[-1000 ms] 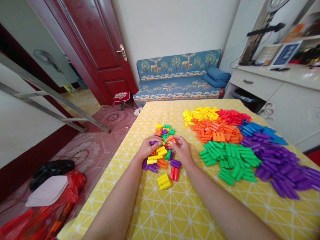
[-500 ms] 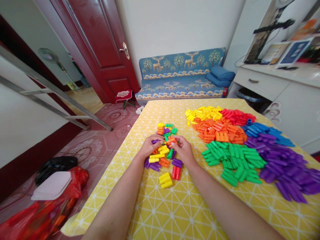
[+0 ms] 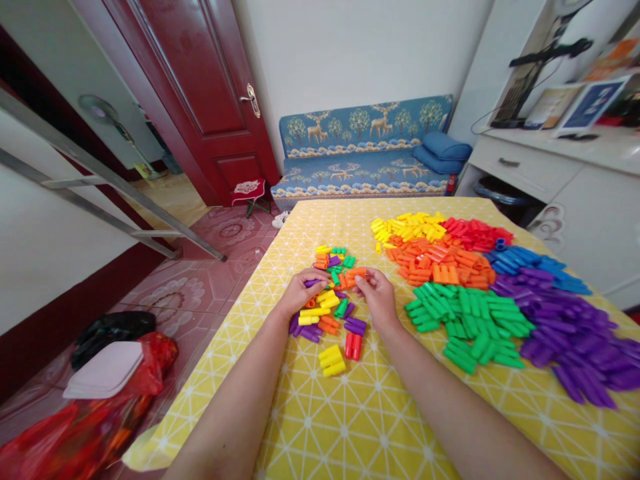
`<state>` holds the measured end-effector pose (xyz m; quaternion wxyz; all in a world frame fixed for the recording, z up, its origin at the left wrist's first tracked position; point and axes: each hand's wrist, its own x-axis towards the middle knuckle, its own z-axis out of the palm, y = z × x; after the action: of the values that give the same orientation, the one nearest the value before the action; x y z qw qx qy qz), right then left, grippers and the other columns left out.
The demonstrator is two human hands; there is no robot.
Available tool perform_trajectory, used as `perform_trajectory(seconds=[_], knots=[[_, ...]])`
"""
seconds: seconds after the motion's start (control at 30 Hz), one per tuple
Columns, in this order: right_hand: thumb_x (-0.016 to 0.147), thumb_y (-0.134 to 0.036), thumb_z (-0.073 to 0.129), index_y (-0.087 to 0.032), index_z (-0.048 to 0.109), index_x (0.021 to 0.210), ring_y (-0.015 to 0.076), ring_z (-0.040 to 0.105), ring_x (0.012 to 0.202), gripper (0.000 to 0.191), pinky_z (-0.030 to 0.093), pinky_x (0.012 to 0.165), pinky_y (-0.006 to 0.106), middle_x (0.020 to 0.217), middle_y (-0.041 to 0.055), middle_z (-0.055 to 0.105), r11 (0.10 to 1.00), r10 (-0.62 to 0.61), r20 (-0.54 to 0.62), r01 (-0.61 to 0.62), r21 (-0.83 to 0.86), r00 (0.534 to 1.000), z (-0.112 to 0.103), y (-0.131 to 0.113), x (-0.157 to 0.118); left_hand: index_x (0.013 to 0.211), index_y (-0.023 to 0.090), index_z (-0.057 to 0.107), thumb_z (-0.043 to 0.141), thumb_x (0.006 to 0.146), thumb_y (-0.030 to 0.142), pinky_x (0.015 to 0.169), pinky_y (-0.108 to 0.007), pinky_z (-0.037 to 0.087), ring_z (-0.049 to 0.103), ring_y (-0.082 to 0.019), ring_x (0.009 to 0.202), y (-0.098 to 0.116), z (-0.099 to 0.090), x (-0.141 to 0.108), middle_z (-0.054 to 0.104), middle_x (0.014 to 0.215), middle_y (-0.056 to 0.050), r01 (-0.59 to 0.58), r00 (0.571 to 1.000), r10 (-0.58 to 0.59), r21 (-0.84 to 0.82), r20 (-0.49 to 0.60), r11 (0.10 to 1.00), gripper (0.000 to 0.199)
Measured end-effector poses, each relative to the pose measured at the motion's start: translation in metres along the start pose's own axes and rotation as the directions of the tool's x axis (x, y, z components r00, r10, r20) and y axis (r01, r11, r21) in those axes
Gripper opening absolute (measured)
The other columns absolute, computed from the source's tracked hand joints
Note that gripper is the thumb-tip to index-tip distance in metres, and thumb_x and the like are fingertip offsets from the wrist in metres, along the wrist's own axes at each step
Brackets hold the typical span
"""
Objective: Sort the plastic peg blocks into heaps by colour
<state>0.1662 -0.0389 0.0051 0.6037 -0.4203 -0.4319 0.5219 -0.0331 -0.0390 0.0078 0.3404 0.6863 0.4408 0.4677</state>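
My right hand pinches an orange plastic tube piece between thumb and fingertips, just above the small mixed pile. On the pile's left side rests my left hand, its fingers curled. A purple tube piece shows between its thumb and fingers; whether it is gripped or merely lies there is unclear. Between and below the hands are yellow pieces, a green piece and orange pieces. Nearer me lie a red joined pair and a yellow joined piece.
Sorted heaps cover the table's right: yellow, red, orange, blue, green and purple. A patterned yellow cloth covers the table. Beyond it is a blue sofa; red bags lie on the floor left.
My right hand has moved slightly right, away from my left hand, carrying the orange tube piece. Other orange pieces now show between the hands. My left hand has stayed nearly still.
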Motion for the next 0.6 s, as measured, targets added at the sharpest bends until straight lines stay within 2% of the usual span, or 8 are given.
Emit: perform_trajectory(seconds=[0.1,0.27,0.33,0.43,0.53,0.6], knots=[[0.066,-0.037,0.072,-0.017,0.060,0.090,0.0116,0.060,0.058,0.034,0.047,0.053,0.024,0.073,-0.0003,0.066,0.997,0.022,-0.084,-0.015,0.077,0.996,-0.004,0.002,0.005,0.085,0.017,0.075,0.067,0.080,0.035,0.096,-0.037,0.046,0.064,-0.022,0.098,0.000,0.000,0.000,0.070,0.101,-0.011,-0.006,1.000,0.006,-0.006,0.009,1.000,0.021],[0.059,-0.029,0.077,-0.018,0.059,0.084,0.0127,0.063,0.061,0.033,0.052,0.057,0.025,0.071,-0.0004,0.067,0.944,0.179,-0.161,-0.124,0.305,0.970,-0.010,0.001,0.018,0.085,0.016,0.074,0.068,0.079,0.036,0.096,-0.037,0.045,0.064,-0.022,0.099,-0.002,0.001,0.000,0.070,0.101,-0.011,0.009,1.000,-0.009,-0.012,-0.001,1.000,0.022],[0.064,-0.029,0.073,-0.019,0.058,0.083,0.0142,0.066,0.070,0.026,0.056,0.065,0.027,0.075,0.0013,0.068,0.897,0.207,-0.180,-0.112,0.428,0.962,-0.015,-0.002,0.025,0.085,0.017,0.075,0.068,0.078,0.037,0.096,-0.038,0.045,0.064,-0.022,0.099,-0.003,0.001,0.000,0.070,0.101,-0.011,0.017,1.000,-0.017,-0.013,-0.005,1.000,0.022],[0.079,-0.037,0.057,-0.021,0.056,0.080,0.0154,0.068,0.089,0.016,0.057,0.078,0.030,0.086,0.0053,0.070,0.815,0.223,-0.208,-0.065,0.575,0.952,-0.023,-0.005,0.032,0.085,0.017,0.075,0.069,0.078,0.037,0.096,-0.038,0.046,0.064,-0.023,0.099,-0.004,0.001,0.000,0.070,0.102,-0.011,0.019,1.000,-0.019,-0.027,0.000,0.999,0.021],[0.084,-0.043,0.048,-0.021,0.056,0.080,0.0171,0.067,0.095,0.023,0.057,0.078,0.033,0.093,0.0076,0.071,0.824,0.261,-0.174,-0.125,0.553,0.950,-0.026,-0.004,0.031,0.084,0.017,0.075,0.069,0.078,0.037,0.097,-0.038,0.045,0.064,-0.023,0.100,-0.003,0.001,0.000,0.070,0.102,-0.011,0.026,1.000,-0.026,-0.032,-0.006,0.999,0.021],[0.080,-0.043,0.054,-0.021,0.059,0.085,0.0195,0.068,0.090,0.023,0.057,0.073,0.034,0.093,0.0079,0.071,0.900,0.248,-0.122,-0.182,0.397,0.961,-0.023,-0.001,0.027,0.084,0.017,0.075,0.069,0.078,0.037,0.097,-0.038,0.045,0.063,-0.023,0.100,-0.003,0.001,0.000,0.070,0.102,-0.011,0.032,0.999,-0.032,-0.028,-0.010,0.999,0.021]])
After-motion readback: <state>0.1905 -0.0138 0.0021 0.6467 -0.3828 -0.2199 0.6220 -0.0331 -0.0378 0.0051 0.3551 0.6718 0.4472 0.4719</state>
